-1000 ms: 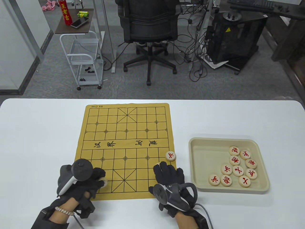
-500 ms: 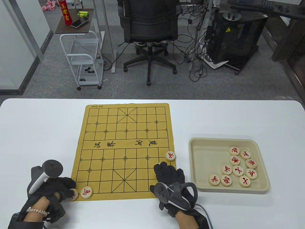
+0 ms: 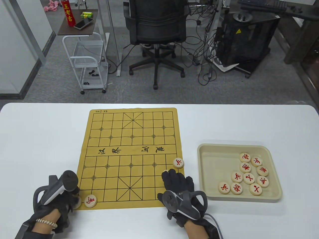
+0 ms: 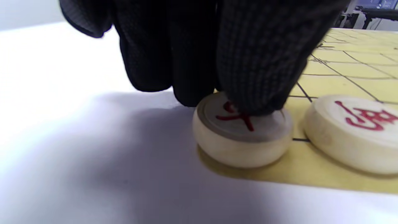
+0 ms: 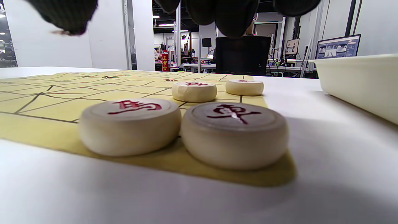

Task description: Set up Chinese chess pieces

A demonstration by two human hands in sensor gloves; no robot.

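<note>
Left hand has pulled back from mid-board a second ago to the near-left corner; its fingertips now press down on top of the corner piece, which sits on the corner point of the board, half overhanging the edge onto the surface. Fingers look fairly straight, pressing rather than pinching, so I read it as nudging the piece into final position, not carrying it. Just right of that hand lies a second placed piece, now uncovered; it was hidden under the hand a second ago. Right hand hasn't moved: it rests flat, fingers relaxed, over the near-right corner, gripping nothing I can see. Its wrist view shows two pieces under it, the horse and the chariot, side by side at the board edge, with another piece just beyond them. Past its fingertips the soldier sits on the right edge line. To the right of that hand, apart from the board, the tray holds ten loose red pieces. Judgement: both back-row ends are started, the middle is empty, most of the setup remains; next pick should come from the tray.
</note>
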